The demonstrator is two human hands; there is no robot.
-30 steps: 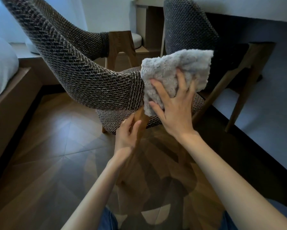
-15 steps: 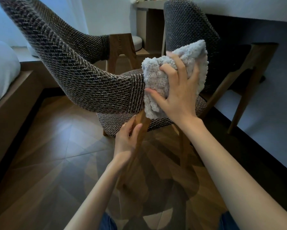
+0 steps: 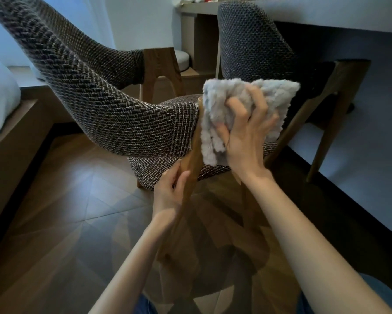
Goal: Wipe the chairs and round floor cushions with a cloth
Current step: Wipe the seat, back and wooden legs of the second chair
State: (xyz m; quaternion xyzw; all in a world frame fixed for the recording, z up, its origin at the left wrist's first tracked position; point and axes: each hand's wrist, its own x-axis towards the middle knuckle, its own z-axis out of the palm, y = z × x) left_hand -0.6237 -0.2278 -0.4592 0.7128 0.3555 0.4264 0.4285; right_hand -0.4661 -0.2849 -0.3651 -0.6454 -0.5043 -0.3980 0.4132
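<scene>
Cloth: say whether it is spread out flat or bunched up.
Bunched up. The cloth sits as a thick folded wad, and the right hand digs its fingers into it beside the chair.

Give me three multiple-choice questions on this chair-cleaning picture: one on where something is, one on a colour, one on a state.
1. The left hand is on: A a bucket handle; B the wooden chair leg; C a door knob.
2. The cloth is: A red; B green; C light grey.
3. The right hand is: A gripping the cloth; B empty and flat; C holding a spray bottle.
Answers: 1 B, it wraps the chair leg. 2 C, its fluffy pile is pale grey. 3 A, its fingers curl into the cloth.
</scene>
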